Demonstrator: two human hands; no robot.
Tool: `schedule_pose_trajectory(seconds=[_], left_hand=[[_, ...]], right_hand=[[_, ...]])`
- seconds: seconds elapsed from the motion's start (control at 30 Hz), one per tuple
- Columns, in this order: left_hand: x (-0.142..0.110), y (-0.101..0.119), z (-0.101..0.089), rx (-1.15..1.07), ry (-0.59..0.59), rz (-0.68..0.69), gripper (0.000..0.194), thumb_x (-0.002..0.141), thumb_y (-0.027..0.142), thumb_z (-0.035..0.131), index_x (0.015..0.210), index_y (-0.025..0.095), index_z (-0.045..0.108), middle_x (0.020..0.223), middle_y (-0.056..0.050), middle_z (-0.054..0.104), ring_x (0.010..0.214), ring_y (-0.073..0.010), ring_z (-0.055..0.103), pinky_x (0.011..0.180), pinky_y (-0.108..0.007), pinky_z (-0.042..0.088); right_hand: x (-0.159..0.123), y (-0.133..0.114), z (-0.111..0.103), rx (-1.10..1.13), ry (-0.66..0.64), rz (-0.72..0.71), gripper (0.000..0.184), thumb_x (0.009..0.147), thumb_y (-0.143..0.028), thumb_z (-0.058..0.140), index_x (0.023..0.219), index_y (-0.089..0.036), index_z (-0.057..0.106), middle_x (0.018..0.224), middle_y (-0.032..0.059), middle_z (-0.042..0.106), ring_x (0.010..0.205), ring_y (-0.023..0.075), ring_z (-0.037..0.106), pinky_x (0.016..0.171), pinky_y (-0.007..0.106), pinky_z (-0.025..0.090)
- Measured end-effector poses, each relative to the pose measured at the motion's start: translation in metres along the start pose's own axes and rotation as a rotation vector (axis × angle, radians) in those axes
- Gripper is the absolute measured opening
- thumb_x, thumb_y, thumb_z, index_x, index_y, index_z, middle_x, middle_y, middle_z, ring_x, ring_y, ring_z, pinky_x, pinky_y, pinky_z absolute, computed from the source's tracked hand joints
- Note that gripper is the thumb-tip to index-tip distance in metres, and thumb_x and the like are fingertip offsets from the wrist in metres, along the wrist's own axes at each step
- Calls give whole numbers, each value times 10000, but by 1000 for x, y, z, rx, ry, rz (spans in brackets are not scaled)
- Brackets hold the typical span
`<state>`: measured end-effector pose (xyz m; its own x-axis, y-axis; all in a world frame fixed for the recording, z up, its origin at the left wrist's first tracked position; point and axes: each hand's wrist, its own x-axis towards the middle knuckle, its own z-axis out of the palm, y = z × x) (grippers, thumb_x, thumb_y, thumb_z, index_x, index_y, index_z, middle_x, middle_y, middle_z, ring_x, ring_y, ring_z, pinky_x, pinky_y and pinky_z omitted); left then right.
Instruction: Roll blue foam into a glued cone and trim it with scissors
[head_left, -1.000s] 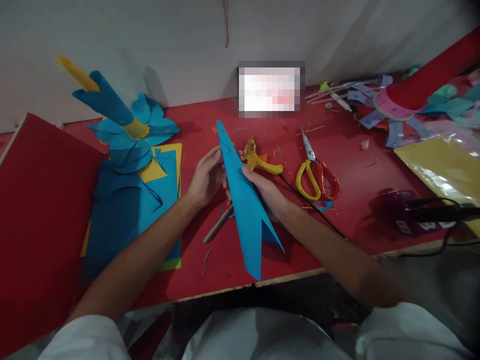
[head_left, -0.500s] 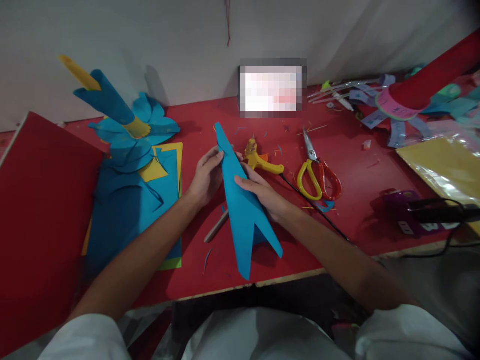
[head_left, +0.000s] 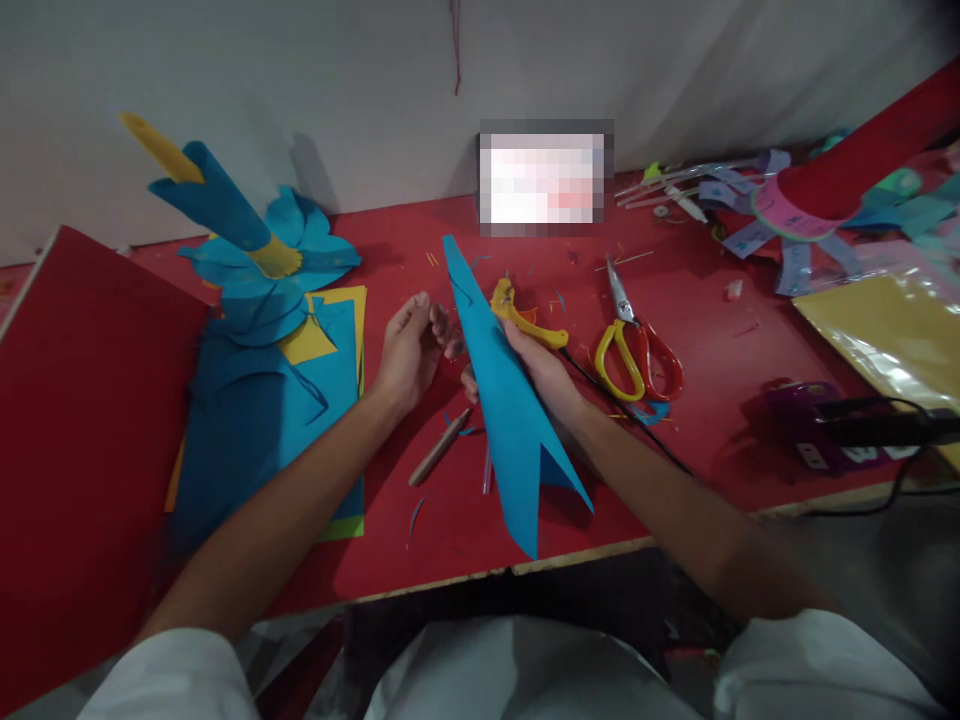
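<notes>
Away from the rolled, notched blue paper-like cone (head_left: 499,410), my left hand (head_left: 411,352) had shifted, half-curled, nothing visible in it. My right hand (head_left: 547,374) pinched the cone above the flat red tabletop (head_left: 724,350). Rolling and notching looked done; fastening I couldn't judge.

"Anything legible?"
"Barely. White characters on the purple box (head_left: 791,405), one resembling a W, partly covered; no whole word readable."
"The screen (head_left: 540,185)?"
"Pixelated. And the pink collar's (head_left: 806,226) dark marks are too small."
</notes>
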<state>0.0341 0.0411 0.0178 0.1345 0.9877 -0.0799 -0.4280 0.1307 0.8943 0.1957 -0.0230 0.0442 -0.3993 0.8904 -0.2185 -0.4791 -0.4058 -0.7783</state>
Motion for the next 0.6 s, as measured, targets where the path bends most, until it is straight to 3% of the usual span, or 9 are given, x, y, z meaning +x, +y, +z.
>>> schedule_pose_trajectory(seconds=[0.1,0.3,0.4,0.47,0.53,0.6], left_hand=[[-3,-4,-1,70,16,66,520,954,571,742,674,219,481,601,28,461,510,-103,470,510,-247,453],[-14,-2,-3,293,60,319,229,943,451,792,919,259,670,781,20,561,671,-117,536,640,-233,469],[-17,-1,-3,433,19,396,212,983,476,728,1017,268,706,875,-5,611,770,-145,588,723,-258,502],[-16,-2,-4,516,-34,518,262,997,508,695,1047,251,710,922,-23,649,816,-163,616,761,-281,519],[-14,-5,-5,575,-77,614,283,1019,508,663,1067,233,711,957,-38,674,825,-169,630,763,-291,523],[-12,-7,-6,594,-99,626,267,1042,478,635,1096,228,712,946,-36,671,787,-159,627,728,-282,518]], right_hand=[[2,4,-2,12,17,-24,584,947,-600,639,1412,-276,496,952,22,758,729,207,723,594,322,601],[-2,2,5,4,61,-45,792,881,-454,760,1548,-359,342,1053,9,753,822,226,764,667,362,658],[-4,1,7,18,66,-43,928,871,-424,773,1611,-417,213,1104,8,742,835,239,771,693,408,672],[-3,2,6,-3,80,-49,998,863,-433,789,1636,-439,159,1151,21,732,863,252,767,688,424,672],[-1,5,3,-36,98,-68,1033,852,-442,808,1652,-445,154,1214,31,716,899,249,755,682,409,665],[1,7,-1,-61,118,-96,1022,851,-434,816,1658,-438,190,1275,26,696,912,223,735,678,360,647]])
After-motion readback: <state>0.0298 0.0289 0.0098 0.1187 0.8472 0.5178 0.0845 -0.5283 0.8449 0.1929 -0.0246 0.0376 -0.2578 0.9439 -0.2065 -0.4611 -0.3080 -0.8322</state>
